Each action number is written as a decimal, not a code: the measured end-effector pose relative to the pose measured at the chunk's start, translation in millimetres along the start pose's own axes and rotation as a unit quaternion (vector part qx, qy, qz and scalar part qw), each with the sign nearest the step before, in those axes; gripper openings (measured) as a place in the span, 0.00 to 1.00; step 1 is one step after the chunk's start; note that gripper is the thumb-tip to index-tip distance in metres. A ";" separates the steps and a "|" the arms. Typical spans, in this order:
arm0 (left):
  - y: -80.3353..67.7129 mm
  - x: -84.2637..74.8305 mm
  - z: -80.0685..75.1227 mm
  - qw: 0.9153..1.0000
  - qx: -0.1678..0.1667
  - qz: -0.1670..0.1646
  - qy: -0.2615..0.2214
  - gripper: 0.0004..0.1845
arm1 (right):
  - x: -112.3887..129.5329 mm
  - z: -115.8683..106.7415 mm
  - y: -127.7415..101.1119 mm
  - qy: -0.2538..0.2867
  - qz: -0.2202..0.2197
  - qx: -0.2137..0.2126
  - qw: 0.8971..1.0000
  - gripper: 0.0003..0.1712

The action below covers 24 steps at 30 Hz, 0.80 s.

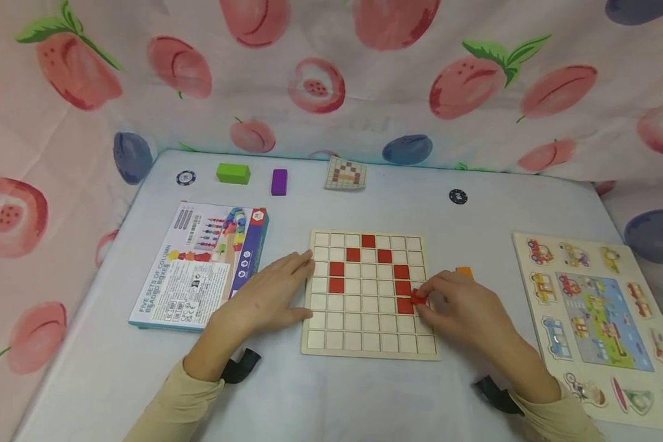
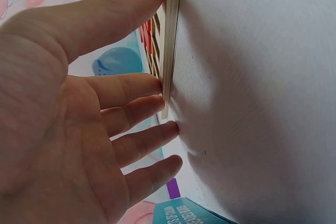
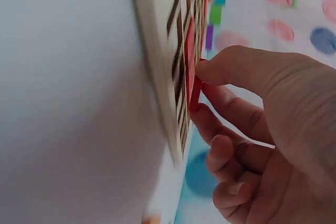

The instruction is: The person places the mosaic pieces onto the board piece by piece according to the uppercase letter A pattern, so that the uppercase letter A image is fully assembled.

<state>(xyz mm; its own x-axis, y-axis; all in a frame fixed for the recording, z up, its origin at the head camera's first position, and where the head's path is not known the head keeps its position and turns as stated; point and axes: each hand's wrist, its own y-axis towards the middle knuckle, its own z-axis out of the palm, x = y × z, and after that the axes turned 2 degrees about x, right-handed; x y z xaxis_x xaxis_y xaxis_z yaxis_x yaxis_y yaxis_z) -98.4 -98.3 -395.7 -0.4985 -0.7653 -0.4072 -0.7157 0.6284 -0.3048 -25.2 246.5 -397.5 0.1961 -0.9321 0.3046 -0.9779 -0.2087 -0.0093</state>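
Observation:
A pale wooden grid board (image 1: 369, 344) lies on the table, with several red square tiles set in its cells. My right hand (image 1: 460, 307) pinches one red tile (image 1: 418, 298) between thumb and fingers, tilted over a cell at the board's right side; the same red tile (image 3: 195, 90) shows edge-on in the right wrist view, touching the grid board (image 3: 157, 51). My left hand (image 1: 271, 294) lies flat with straight fingers, its fingertips (image 2: 157, 85) pressed against the left edge of the board (image 2: 170, 35).
A bead-toy box (image 1: 201, 264) lies left of the board. A vehicle puzzle board (image 1: 591, 319) lies at the right. An orange piece (image 1: 464, 271) sits behind my right hand. At the back are a green block (image 1: 233, 173), purple block (image 1: 279, 182), pattern card (image 1: 345, 173) and two chips.

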 end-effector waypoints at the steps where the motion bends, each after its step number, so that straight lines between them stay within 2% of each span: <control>1: 0.0 0.2 0.3 1.000 0.000 0.000 -0.003 0.48 | 5.8 3.3 4.7 0.003 -0.014 0.001 1.000 0.07; 8: 0.5 0.8 0.9 1.000 -0.002 0.002 0.003 0.47 | 45.6 27.5 31.1 0.016 -0.105 0.013 0.994 0.07; 15: 0.0 0.6 0.0 1.000 -0.001 0.001 0.005 0.47 | 79.0 38.2 47.8 0.031 -0.170 0.034 0.984 0.05; 20: -0.6 0.8 -0.9 1.000 0.000 0.000 0.008 0.47 | 88.8 43.1 55.6 0.018 -0.208 0.022 0.978 0.04; 24: -0.2 0.9 -1.0 1.000 -0.001 0.002 0.009 0.47 | 90.0 45.2 57.8 0.005 -0.211 0.006 0.977 0.04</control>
<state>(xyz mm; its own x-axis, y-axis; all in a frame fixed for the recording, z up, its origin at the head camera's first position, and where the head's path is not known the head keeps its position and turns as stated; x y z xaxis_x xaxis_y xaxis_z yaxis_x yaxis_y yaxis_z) -99.2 -99.2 -395.1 -0.5110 -0.7646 -0.3927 -0.7138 0.6320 -0.3017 -60.8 137.2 -413.7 0.5819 -0.7590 0.2922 -0.8086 -0.5784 0.1080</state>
